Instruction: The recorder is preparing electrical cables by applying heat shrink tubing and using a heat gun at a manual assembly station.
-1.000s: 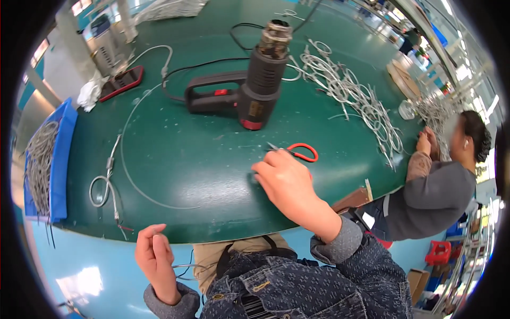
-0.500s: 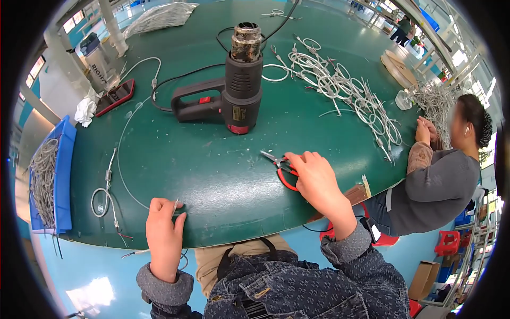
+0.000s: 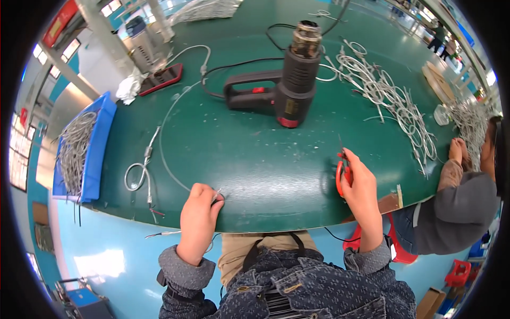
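My left hand (image 3: pixel 197 219) is closed near the front edge of the table, pinching the end of a thin white cable (image 3: pixel 162 139). The tip pokes out between thumb and forefinger. From there the cable curves up the left side of the table. My right hand (image 3: pixel 362 187) is wrapped round the red handles of a pair of pliers (image 3: pixel 340 178), lifted a little above the table with their jaws pointing away from me. A grey heat gun (image 3: pixel 298 80) stands nozzle up beyond both hands. Left of my left hand lies another cable (image 3: pixel 148 154) with a small loop.
On the left, a blue bin (image 3: pixel 101 151) holds grey cables. Behind it are a phone (image 3: pixel 161 80), crumpled tissue (image 3: pixel 129 88) and a bottle (image 3: pixel 142 45). A pile of white cables (image 3: pixel 390 93) lies at the right, near a seated person (image 3: pixel 457 212) and a spool (image 3: pixel 439 82).
My right hand has picked the pliers up off the table and turned them to point away. The whole view has shifted; my left hand still pinches the cable end.
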A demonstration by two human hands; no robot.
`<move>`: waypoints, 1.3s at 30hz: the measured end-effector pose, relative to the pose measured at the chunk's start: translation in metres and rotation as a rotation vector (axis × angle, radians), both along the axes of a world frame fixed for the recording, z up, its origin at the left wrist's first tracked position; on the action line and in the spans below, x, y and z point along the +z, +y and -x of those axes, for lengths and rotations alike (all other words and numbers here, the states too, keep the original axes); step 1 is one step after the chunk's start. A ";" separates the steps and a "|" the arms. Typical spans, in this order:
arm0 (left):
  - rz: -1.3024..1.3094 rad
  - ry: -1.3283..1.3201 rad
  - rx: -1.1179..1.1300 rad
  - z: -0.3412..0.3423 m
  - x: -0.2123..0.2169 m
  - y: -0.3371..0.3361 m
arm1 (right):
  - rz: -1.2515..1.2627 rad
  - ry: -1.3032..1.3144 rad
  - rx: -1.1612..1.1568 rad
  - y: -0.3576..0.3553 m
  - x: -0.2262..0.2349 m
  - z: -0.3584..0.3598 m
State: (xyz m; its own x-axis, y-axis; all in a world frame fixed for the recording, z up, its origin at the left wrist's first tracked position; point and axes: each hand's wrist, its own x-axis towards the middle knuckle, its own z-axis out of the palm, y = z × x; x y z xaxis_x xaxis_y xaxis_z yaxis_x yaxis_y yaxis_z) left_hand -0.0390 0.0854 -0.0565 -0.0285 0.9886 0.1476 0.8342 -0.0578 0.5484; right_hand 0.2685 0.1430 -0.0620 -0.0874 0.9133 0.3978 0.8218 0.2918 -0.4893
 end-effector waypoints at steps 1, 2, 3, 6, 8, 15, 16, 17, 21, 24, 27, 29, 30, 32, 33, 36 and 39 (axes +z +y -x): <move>-0.008 0.009 -0.005 0.002 -0.001 -0.001 | 0.029 0.022 -0.001 -0.002 0.001 0.002; -0.016 0.017 -0.012 0.004 -0.002 -0.002 | 0.058 0.042 -0.003 -0.005 0.003 0.005; -0.024 0.024 -0.019 0.004 -0.001 -0.004 | 0.060 0.049 0.014 -0.009 0.005 0.011; -0.065 -0.056 0.013 -0.002 0.000 -0.004 | 0.266 0.351 0.124 -0.022 0.015 0.034; -0.081 -0.099 0.023 -0.010 0.002 -0.002 | 0.451 0.538 0.201 -0.037 0.019 0.052; 0.057 -0.836 0.025 -0.026 0.022 0.002 | 0.573 0.454 0.495 -0.042 0.028 0.081; 0.059 -0.838 0.028 -0.027 0.022 0.002 | 0.578 0.405 0.510 -0.043 0.029 0.084; 0.081 -0.876 0.033 -0.028 0.023 0.002 | 0.583 0.356 0.524 -0.043 0.028 0.086; 0.123 -0.947 0.025 -0.031 0.021 0.001 | 0.566 0.344 0.529 -0.041 0.024 0.095; 0.125 -0.933 0.001 -0.033 0.016 0.001 | 0.616 0.396 0.532 -0.040 0.025 0.096; 0.088 -0.904 0.006 -0.035 0.014 0.003 | 0.624 0.456 0.541 -0.039 0.021 0.097; 0.093 -0.907 0.008 -0.035 0.013 0.003 | 0.586 0.525 0.558 -0.039 0.018 0.097; 0.095 -0.910 0.010 -0.035 0.013 0.004 | 0.587 0.524 0.556 -0.039 0.018 0.096; 0.098 -0.915 0.010 -0.036 0.013 0.004 | 0.599 0.515 0.558 -0.039 0.019 0.096; 0.100 -0.911 0.010 -0.035 0.013 0.004 | 0.605 0.512 0.563 -0.038 0.018 0.096; 0.100 -0.901 0.016 -0.034 0.012 0.004 | 0.600 0.510 0.564 -0.038 0.019 0.097; 0.096 -0.903 0.003 -0.036 0.010 0.005 | 0.595 0.510 0.563 -0.039 0.018 0.096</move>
State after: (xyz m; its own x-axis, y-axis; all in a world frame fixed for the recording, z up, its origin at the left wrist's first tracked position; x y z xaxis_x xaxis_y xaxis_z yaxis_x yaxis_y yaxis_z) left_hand -0.0034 0.0901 -0.0460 -0.0961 0.9952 -0.0156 0.0846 0.0238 0.9961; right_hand 0.1723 0.1041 -0.0444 -0.5187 0.8550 -0.0052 0.2850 0.1671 -0.9439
